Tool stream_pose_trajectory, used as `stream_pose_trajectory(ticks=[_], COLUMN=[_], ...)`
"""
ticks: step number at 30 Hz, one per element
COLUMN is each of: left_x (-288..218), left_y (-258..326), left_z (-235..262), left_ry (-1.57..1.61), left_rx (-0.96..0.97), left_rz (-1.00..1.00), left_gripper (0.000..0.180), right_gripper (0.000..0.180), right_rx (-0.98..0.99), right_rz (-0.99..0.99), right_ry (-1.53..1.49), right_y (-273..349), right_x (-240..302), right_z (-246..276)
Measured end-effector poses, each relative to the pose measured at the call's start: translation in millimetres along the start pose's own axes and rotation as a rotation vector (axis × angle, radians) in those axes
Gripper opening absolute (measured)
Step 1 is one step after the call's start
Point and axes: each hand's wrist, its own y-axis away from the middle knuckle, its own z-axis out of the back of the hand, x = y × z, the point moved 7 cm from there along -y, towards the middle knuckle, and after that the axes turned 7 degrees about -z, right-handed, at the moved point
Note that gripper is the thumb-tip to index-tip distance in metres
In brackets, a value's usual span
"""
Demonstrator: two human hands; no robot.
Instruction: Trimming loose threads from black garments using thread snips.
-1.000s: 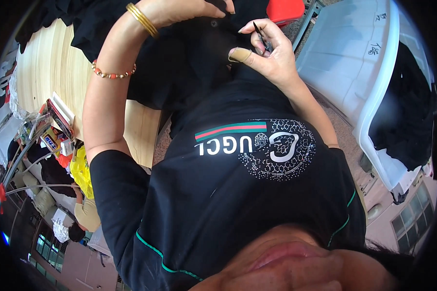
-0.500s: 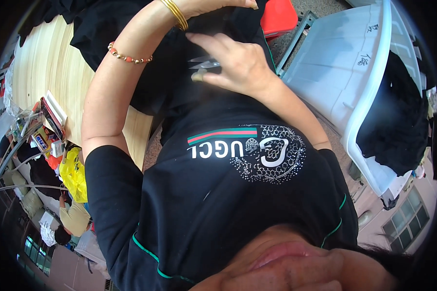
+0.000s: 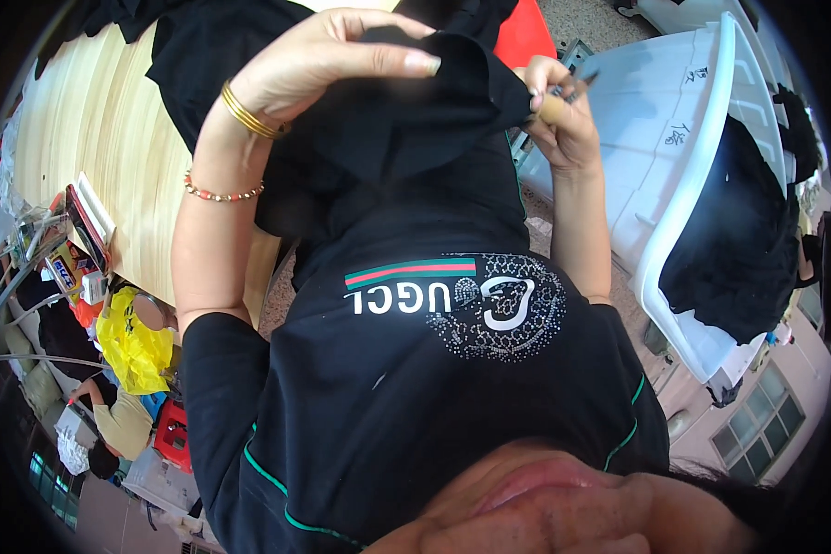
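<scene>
Black cloth (image 3: 397, 125) is held up in front of me, draped between both hands and down over my lap. My left hand (image 3: 337, 55), with gold bangles at the wrist, grips its upper part; the thumb lies across the front and cloth hides some fingers. At the cloth's right corner, my right hand (image 3: 563, 120) pinches the edge, with a tan cover on the thumb. Small thread snips (image 3: 579, 87) are tucked in that same hand, dark tips pointing up and away from the cloth.
A pale wooden table (image 3: 92, 120) stands at left, with boxes and a yellow plastic bag (image 3: 134, 346) near it. On the right is a large translucent bin (image 3: 651, 268) containing black cloth. Something red plastic (image 3: 526, 32) lies beyond my hands. Another person (image 3: 125, 425) sits at far left.
My right hand has moved right and up from the lap with the snips, and now grips the cloth edge. The left hand has turned and come back nearer, lifting the cloth.
</scene>
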Motion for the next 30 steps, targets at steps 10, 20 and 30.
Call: stream_pose_trajectory(ticks=[10,20,30], left_x=[29.8,22.8,30.0], left_y=[3.6,-0.4,0.2], left_z=[4.8,-16.3,-14.2], left_ry=[0.002,0.353,0.315], left_rx=[-0.308,-0.424,-0.396], left_rz=[-0.064,0.023,0.000], left_gripper=[0.028,0.019,0.019], right_gripper=[0.040,0.040,0.043], right_rx=[-0.443,-0.462,-0.550], right_rz=[0.186,0.560,0.499], right_ry=[0.284,1.411,1.482], right_y=[-3.1,-4.2,-3.9], right_x=[-1.5,43.9,42.2], right_z=[13.9,-105.8,-93.6])
